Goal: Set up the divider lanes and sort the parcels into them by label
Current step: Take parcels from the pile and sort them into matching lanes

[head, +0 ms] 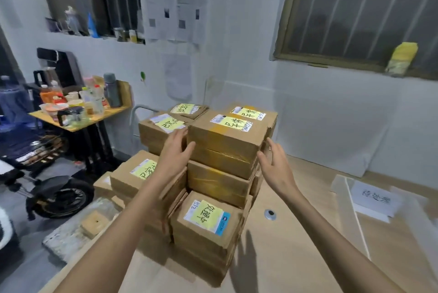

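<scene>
- Side table (113, 111), 10 o'clock: crowded with bottles and cups, well apart from the work and no part of the task.
- Scooter (55, 189), 8 o'clock: parked on the floor beside the worktable (301, 240).
- Left stack (132, 175), 9 o'clock of centre: brown parcels with yellow handwritten labels facing up, so each can be read without lifting it.
- Left hand (174, 154), centre: fingers straight and unclenched, slipped into the gap between the left stack and the top parcel (225, 137), thumb at its front face. It grasps nothing yet; firm contact cannot be confirmed.
- Top parcel, 12 o'clock: crowns the tallest pile, its label (233, 123) uppermost. As the most accessible box, it is probably the one to lift first.
- Near parcel (208, 219), 6 o'clock: lower pile, label up, untouched.
- Right hand (272, 163), 2 o'clock of centre: released, fingers spread beside the parcel's right corner, mirroring the left for a two-sided lift.
- Metal disc (270, 214), 4 o'clock: lying on the bare worktable.
- Divider panels (341, 184) and paper sign (374, 199), 3–4 o'clock: lying flat, so the lanes appear not yet erected.
</scene>
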Tool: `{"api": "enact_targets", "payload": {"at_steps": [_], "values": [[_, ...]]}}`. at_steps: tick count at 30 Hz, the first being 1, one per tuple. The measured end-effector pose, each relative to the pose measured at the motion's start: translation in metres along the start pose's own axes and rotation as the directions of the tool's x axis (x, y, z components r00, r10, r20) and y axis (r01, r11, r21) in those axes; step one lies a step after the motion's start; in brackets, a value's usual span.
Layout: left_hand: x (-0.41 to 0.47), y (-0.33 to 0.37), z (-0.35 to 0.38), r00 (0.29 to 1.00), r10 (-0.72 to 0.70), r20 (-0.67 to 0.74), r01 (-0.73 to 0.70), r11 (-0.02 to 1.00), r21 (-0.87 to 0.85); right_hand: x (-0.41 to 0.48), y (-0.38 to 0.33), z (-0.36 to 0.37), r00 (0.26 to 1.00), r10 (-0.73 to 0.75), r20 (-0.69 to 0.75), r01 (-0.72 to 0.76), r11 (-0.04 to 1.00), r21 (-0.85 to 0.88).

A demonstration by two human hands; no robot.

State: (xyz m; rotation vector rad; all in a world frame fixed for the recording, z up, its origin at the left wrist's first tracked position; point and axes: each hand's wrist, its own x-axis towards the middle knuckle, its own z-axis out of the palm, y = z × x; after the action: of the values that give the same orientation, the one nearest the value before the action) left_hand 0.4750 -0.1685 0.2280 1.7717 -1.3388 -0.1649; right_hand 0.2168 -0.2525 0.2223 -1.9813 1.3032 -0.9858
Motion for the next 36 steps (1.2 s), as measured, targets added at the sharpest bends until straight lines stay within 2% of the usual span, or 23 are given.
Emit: {"api": "enact_targets", "payload": {"at_steps": [3,5,11,15,22,29,36], "values": [[0.042,-0.008,-0.001,1.000,0.008,0.013,-0.007,0.999,-0.035,0.016,-0.010,0.004,0.996,0.061,-0.072,-0.061,0.998,0.003],[0.062,-0.010,0.002,0.999,0.021,0.049,-0.016,0.996,-0.083,0.025,-0.016,0.008,0.988,0.125,-0.095,-0.118,0.990,0.074],[0.089,-0.013,0.019,0.978,0.009,0.209,0.030,0.983,-0.182,0.041,-0.021,0.031,0.970,0.239,-0.038,-0.218,0.931,0.293],[0.090,-0.016,0.022,0.981,-0.002,0.193,0.043,0.977,-0.209,0.044,-0.020,0.035,0.957,0.289,-0.031,-0.260,0.899,0.351],[0.074,-0.004,0.026,0.987,0.053,0.151,-0.013,0.967,-0.254,0.027,-0.013,0.026,0.938,0.332,-0.098,-0.266,0.874,0.406],[0.035,0.036,0.042,0.983,0.099,0.153,-0.060,0.969,-0.240,-0.018,-0.005,-0.021,0.914,0.369,-0.169,-0.269,0.862,0.430],[-0.043,0.127,0.080,0.963,0.189,0.191,-0.132,0.951,-0.278,-0.109,0.019,-0.121,0.885,0.392,-0.251,-0.271,0.872,0.407]]}}
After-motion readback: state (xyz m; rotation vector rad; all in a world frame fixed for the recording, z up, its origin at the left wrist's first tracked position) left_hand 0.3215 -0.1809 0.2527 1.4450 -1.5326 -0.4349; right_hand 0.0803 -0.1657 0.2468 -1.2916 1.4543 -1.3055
